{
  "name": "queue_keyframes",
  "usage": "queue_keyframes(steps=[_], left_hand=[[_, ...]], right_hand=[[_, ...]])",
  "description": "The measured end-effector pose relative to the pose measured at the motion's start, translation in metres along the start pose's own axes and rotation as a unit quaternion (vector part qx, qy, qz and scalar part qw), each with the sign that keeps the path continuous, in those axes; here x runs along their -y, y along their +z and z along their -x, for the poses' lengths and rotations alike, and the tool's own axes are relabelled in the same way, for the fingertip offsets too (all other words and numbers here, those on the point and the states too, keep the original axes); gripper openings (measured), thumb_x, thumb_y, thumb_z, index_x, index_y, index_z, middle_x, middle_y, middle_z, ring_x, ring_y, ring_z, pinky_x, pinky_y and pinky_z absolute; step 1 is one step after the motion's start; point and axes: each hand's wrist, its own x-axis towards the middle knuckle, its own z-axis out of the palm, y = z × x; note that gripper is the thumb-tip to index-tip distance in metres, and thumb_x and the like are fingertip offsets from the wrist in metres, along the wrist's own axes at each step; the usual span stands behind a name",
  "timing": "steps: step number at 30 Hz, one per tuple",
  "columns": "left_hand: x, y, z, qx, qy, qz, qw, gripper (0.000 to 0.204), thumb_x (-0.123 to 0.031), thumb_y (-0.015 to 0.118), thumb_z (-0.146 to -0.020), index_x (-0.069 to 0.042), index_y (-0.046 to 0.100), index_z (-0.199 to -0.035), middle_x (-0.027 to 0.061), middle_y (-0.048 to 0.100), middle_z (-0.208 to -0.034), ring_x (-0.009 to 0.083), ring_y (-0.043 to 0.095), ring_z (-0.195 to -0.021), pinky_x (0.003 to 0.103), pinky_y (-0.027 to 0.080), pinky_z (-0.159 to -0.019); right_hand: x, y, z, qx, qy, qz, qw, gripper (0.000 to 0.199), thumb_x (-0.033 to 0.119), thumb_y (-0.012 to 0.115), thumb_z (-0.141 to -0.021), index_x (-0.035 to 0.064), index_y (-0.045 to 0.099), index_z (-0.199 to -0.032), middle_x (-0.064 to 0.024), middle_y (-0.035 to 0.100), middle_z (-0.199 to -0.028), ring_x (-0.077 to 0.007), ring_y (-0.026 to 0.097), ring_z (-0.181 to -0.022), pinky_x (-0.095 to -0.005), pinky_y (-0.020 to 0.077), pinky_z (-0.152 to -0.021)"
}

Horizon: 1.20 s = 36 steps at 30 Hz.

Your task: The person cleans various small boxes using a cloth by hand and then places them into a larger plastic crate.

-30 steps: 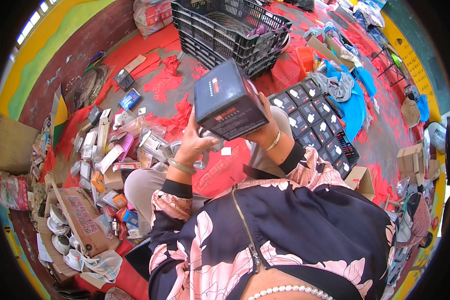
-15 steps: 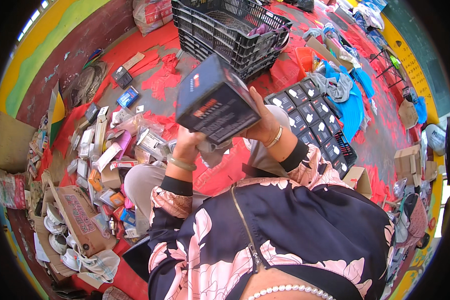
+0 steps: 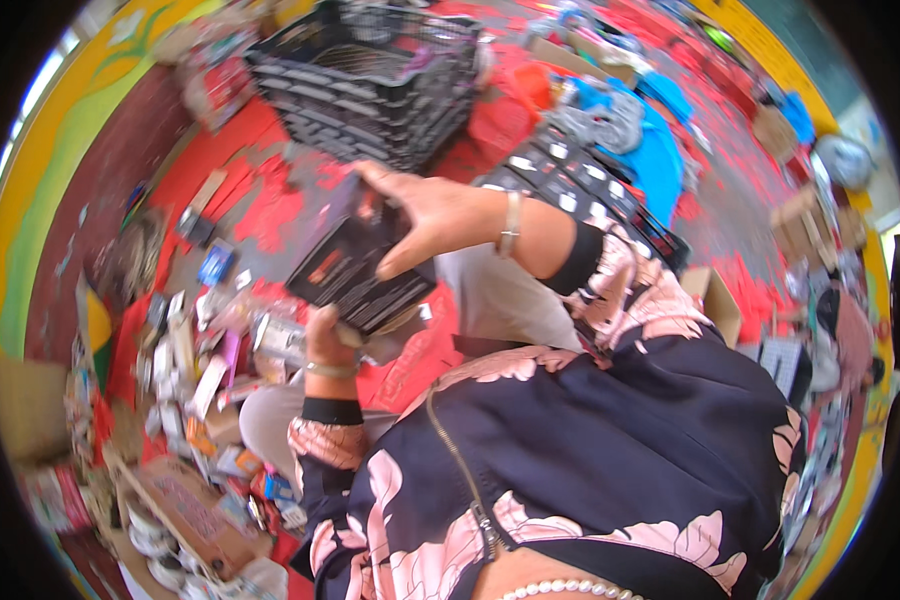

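Observation:
A dark cardboard box [image 3: 335, 255] with orange and white print is held up, tilted, between my two hands above my lap. My right hand [image 3: 435, 220] lies across its upper right part, thumb on the printed side and fingers over the far edge. From below, my left hand [image 3: 332, 340] grips the box's near lower corner; some of its fingers are hidden. Beyond my right wrist stands a black crate [image 3: 660, 240] filled with rows of similar dark boxes, partly covered by my arm. The picture is blurred by motion.
Stacked black plastic crates [image 3: 370, 100] stand ahead. To the left spreads a heap of small packages, with a blue box [image 3: 216, 263] beyond it and a brown carton [image 3: 195, 515] near. Blue sheeting [image 3: 660, 160] and grey cloth lie at the right, near an open carton [image 3: 712, 300].
The box has come down and left, turning as it moved. My right hand has shifted from its right side to across its upper part. The whole view has swung.

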Motion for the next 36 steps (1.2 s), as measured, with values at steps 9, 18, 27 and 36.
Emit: queue_keyframes(steps=[9,18,27,36], left_hand=[[0.015,0.003,-0.016,-0.035,-0.004,-0.123,0.992,0.075,-0.063,0.042,-0.087,-0.001,0.044,-0.130,0.0145,0.059,-0.115,0.0251,0.061,-0.092,0.037,0.051,-0.078],[-0.018,-0.011,-0.032,-0.204,-0.076,-0.106,0.970,0.043,-0.032,0.052,-0.092,-0.003,0.052,-0.123,0.0135,0.058,-0.117,0.0229,0.055,-0.106,0.039,0.046,-0.089],[0.005,-0.027,-0.048,-0.238,-0.109,-0.119,0.958,0.037,-0.025,0.052,-0.092,0.001,0.054,-0.118,0.0154,0.061,-0.112,0.0240,0.059,-0.101,0.037,0.048,-0.086],[0.028,-0.061,-0.062,-0.270,-0.149,-0.171,0.936,0.035,-0.029,0.054,-0.090,-0.003,0.058,-0.113,0.0095,0.064,-0.102,0.0216,0.061,-0.089,0.035,0.051,-0.077]], right_hand=[[-0.015,-0.025,0.074,-0.185,0.125,-0.337,0.915,0.101,0.040,0.077,-0.065,0.0007,0.023,-0.142,-0.0128,0.051,-0.119,-0.0204,0.052,-0.102,-0.0303,0.0453,-0.077],[-0.088,-0.151,0.279,-0.494,0.279,-0.250,0.784,0.085,0.045,0.078,-0.064,0.0099,0.038,-0.131,-0.0136,0.054,-0.114,-0.0255,0.055,-0.099,-0.0413,0.0481,-0.068],[-0.213,-0.180,0.446,-0.630,0.465,-0.218,0.582,0.058,0.039,0.076,-0.069,0.0039,0.057,-0.110,-0.0141,0.065,-0.090,-0.0261,0.063,-0.069,-0.0428,0.0507,-0.060],[-0.346,-0.177,0.533,-0.574,0.685,-0.012,0.449,0.086,0.049,0.078,-0.056,-0.0069,0.054,-0.117,-0.0202,0.063,-0.106,-0.0297,0.064,-0.091,-0.0394,0.0493,-0.080]])
